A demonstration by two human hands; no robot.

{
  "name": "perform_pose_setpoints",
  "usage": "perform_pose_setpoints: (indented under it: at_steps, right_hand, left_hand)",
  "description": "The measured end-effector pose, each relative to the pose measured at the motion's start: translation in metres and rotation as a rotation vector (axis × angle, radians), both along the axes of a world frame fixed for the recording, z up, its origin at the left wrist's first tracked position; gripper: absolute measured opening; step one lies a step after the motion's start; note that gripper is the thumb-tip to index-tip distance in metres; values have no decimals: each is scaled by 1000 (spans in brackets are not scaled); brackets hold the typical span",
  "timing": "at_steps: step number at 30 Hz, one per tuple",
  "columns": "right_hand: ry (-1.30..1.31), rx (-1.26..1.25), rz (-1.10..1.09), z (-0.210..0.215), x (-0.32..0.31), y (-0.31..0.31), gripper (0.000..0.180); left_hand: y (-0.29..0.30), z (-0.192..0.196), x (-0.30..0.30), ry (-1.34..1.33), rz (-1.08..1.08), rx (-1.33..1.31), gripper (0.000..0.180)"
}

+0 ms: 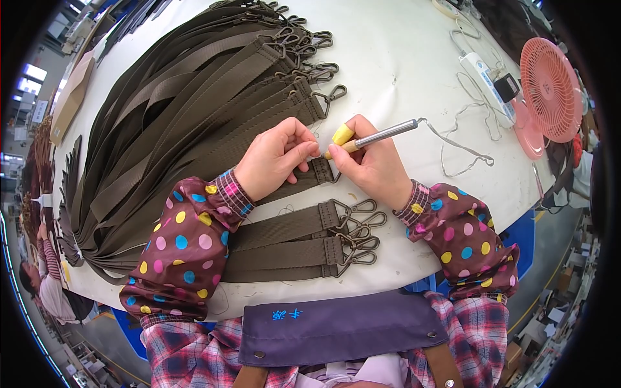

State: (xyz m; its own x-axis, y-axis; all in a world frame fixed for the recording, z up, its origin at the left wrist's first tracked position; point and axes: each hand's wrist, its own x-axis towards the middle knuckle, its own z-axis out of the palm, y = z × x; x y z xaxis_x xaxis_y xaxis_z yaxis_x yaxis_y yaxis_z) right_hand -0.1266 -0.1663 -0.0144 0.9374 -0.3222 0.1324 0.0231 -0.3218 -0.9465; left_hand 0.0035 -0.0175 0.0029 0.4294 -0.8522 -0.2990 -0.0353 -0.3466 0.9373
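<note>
Long, dark-brown, metal-hooked cloth straps lie across the left half. Mid-frame, the left hand curls its fingers; whether they pinch anything, I can't tell. Beside it, the right hand pinches a silver-and-tan stick-shaped tool.

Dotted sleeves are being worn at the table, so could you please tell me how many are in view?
2: the left sleeve ends at the left hand, and the right sleeve at the right hand. I see no sign of hidden ones.
</note>
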Motion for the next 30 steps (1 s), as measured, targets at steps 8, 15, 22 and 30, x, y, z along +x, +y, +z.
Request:
perform_pose_setpoints:
  at_steps: [8,15,22,30]
  right_hand:
    - [-75,24,-38,-5,-8,-2,19]
    - [-17,218,2,-2,-40,-2,17]
    - [-122,86,-28,15,-7,-27,19]
    - [-228,-529,9,-1,9,-35,22]
  left_hand:
    - [16,4,-12,-608,-83,-2,11]
    - [27,8,-21,-862,-133,-87,19]
    - [23,-3,17,-1246,10,35,38]
    - [72,4,10,-1129,53,-1,41]
